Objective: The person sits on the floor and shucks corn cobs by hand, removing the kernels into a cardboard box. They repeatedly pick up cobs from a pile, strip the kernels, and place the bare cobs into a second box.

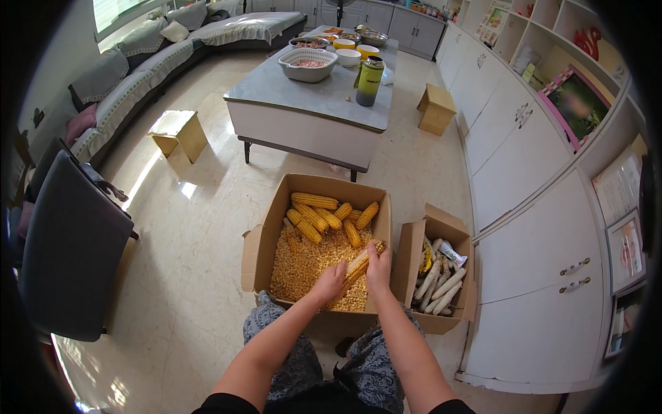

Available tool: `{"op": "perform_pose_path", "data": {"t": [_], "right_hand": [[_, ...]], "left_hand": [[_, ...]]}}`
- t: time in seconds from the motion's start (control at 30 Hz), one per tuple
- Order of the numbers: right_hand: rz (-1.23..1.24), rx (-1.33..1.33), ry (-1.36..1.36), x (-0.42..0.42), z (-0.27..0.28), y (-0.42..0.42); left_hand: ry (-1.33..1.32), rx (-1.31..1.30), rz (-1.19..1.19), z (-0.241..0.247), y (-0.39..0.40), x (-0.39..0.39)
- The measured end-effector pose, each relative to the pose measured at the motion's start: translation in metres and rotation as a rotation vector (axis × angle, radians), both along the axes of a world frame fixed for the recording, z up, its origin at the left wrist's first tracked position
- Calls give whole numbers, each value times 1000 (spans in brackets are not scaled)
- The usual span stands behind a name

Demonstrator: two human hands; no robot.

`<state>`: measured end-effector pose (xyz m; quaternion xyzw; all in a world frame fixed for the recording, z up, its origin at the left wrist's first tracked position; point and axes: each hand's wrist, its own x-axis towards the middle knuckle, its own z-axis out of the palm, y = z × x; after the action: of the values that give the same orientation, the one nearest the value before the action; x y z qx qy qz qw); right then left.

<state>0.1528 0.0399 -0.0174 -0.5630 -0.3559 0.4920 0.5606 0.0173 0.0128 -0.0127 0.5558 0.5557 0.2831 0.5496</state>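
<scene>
Between my two hands is a corn cob [357, 267], tilted up to the right, with a pale strip bare of kernels along its upper side. My right hand [378, 265] grips its far end. My left hand [331, 280] holds the lower part, its thumb near the bare strip. Both hands are above the right side of a large cardboard box [264, 259]. Loose yellow corn kernels [310, 266] cover the bottom of that box. Several whole corn cobs [313, 217] lie piled at its far end.
A smaller cardboard box [408, 253] at the right holds several stripped cobs [439, 284] and some wrappers [452, 254]. Beyond the boxes stands a grey-topped table [310, 98] with bowls, a plastic basket [309, 64] and a green bottle [370, 83]. White cabinets [527, 331] line the right.
</scene>
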Motion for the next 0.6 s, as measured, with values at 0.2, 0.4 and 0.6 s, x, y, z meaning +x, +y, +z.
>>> {"op": "perform_pose_path", "data": {"t": [0.2, 0.4, 0.6], "right_hand": [[-117, -163, 83, 12, -10, 10], [-14, -147, 118, 14, 5, 5], [-58, -182, 13, 14, -1, 8]], "left_hand": [[-237, -55, 13, -16, 1, -3], [-57, 48, -69, -2, -5, -2], [-5, 2, 25, -12, 0, -9]]}}
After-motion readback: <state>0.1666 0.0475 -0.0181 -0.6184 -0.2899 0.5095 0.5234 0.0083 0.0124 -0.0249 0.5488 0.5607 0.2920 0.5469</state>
